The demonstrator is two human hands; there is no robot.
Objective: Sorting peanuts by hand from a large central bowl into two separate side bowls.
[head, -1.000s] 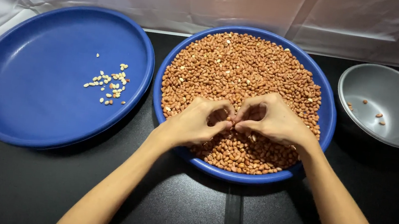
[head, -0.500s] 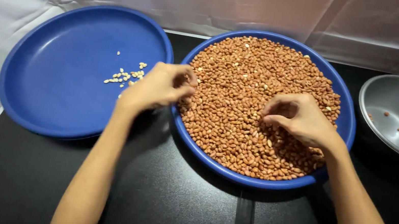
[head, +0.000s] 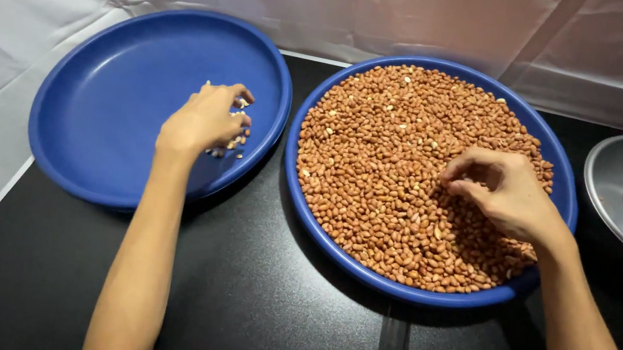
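At centre left of the frame the left hand (head: 205, 118) is hovering, fingers curled, over pale kernels (head: 234, 143) in the left blue tray (head: 98, 91), while the right hand (head: 503, 191) is pinching peanuts (head: 386, 153) in the centre blue tray (head: 408, 290).

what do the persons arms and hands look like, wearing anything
Both forearms are bare to the frame edge: no sleeves, gloves, watch or bracelets in view. The left hand and right hand show no rings that can be made out. The arms are slim, and the fingernails are too small to judge.
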